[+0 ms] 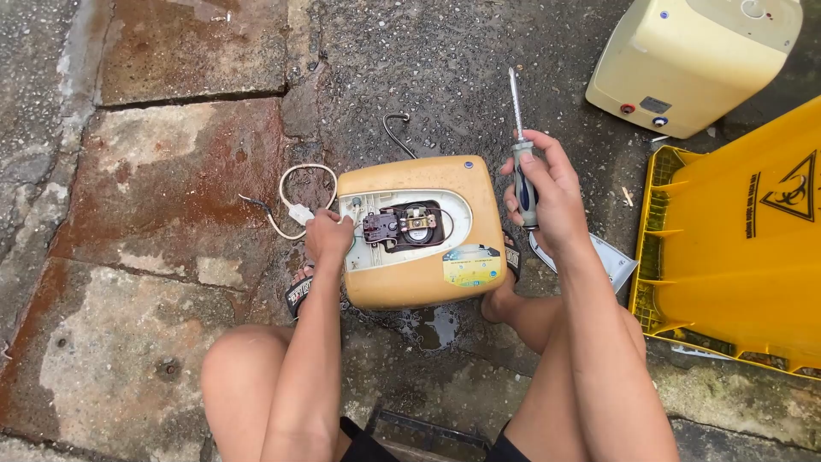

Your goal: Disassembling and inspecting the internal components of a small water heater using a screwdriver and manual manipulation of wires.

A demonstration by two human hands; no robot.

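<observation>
Yellow heater (pixel 419 282) — left hand (pixel 327 237) pinches its wiring; right hand (pixel 547 192) grips screwdriver (pixel 522 162) beside.

Wet outdoor pavement in flat daylight

Rust-stained concrete slabs (pixel 162 180) lie at left, dark damp asphalt (pixel 445 60) beyond; a yellow bin (pixel 744 257) lies at right, a cream appliance casing (pixel 693 60) far right.

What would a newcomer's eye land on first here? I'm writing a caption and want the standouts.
The orange-yellow water heater on the wet pavement at centre, its panel open on wiring, with the left hand at its left edge. The right hand holds a screwdriver upright beside it. A bright yellow bin lies at right.
</observation>
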